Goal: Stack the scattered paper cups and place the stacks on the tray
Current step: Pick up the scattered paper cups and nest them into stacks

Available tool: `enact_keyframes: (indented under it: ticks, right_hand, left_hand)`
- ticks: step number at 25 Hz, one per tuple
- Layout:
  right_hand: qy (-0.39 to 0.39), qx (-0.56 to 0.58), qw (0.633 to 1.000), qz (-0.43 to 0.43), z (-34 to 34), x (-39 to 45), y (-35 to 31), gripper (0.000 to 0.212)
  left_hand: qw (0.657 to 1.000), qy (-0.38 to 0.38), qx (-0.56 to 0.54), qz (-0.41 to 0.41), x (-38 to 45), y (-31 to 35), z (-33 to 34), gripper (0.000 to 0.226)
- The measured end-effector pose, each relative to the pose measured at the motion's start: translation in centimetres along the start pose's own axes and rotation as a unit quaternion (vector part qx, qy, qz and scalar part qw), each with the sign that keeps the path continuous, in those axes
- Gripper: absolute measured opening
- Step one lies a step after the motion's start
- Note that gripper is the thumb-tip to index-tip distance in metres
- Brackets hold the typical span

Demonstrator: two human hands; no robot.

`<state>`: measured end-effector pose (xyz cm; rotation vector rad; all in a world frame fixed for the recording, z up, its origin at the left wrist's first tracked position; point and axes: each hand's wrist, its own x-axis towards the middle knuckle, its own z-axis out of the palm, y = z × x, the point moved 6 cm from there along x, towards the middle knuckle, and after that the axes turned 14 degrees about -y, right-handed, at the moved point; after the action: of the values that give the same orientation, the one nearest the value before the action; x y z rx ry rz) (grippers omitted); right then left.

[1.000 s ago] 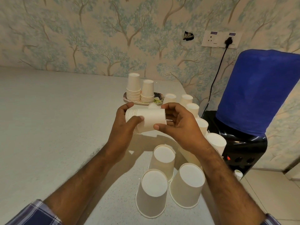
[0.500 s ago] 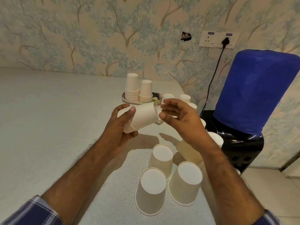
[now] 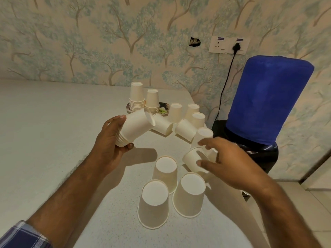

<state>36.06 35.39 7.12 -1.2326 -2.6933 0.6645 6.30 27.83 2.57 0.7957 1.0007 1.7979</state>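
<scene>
My left hand [image 3: 112, 140] grips a tilted stack of white paper cups [image 3: 134, 127] above the table, rims toward my palm. My right hand [image 3: 225, 161] has its thumb and fingers around a single tipped cup [image 3: 192, 159] near the table's right edge. Three upside-down cups [image 3: 166, 169] [image 3: 155, 203] [image 3: 189, 194] stand close in front of me. Several more loose cups [image 3: 186, 129], some lying on their sides, curve back toward the tray [image 3: 163, 109]. On the tray stand two upside-down stacks [image 3: 137, 97] [image 3: 152, 101].
A water dispenser with a blue-covered bottle [image 3: 268, 99] stands just right of the table [image 3: 53, 131]. Its black cord runs up to a wall socket [image 3: 229, 44]. The table's right edge runs close by the loose cups.
My right hand left the stack and dropped right and down onto a single tipped cup. My left hand keeps the stack, now tilted with its base pointing up and right.
</scene>
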Motion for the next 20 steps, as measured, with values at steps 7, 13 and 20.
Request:
enact_keyframes:
  ticks: [7,13,20]
  right_hand:
    - [-0.033,-0.074,0.997,-0.013,3.3,0.5,-0.7,0.075]
    - [-0.015,-0.037,0.998,-0.039,4.1,1.6,-1.5,0.068]
    - [0.064,0.135,0.987,-0.056,2.0,1.6,-1.4,0.059]
  left_hand:
    - [0.999,0.028,0.032,-0.011,-2.2,-0.4,0.1,0.043]
    - [0.996,0.043,0.069,-0.021,-4.7,-0.9,-0.7,0.047]
    - [0.993,0.065,0.093,-0.023,-7.0,0.0,-1.0,0.05]
